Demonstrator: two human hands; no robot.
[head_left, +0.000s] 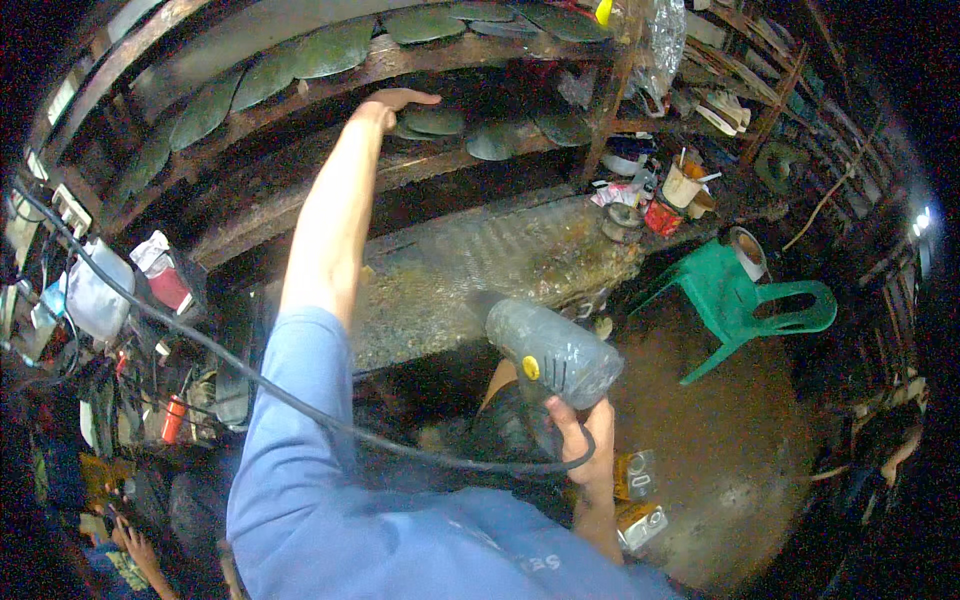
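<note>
My left arm reaches far forward to the lower wooden shelf. There my left hand (pixel 392 104) is open, fingers stretched to the right, just above a dark green flat rounded piece (pixel 435 122); whether it touches the piece I cannot tell. In my right hand (pixel 582 432) is a grey heat gun (pixel 555 350) with a yellow round mark. Its dark nozzle points forward and left over the worn workbench (pixel 430 300). From its handle a black cable (pixel 300 405) loops across my left sleeve to the far left.
More flat green pieces (pixel 335 48) line the upper shelf. A green plastic chair (pixel 720 300) stands right, bearing a roll of tape (pixel 747 250). A cup with brushes (pixel 683 185) and tins sit on the bench's right end. Another person's hand (pixel 135 545) shows lower left.
</note>
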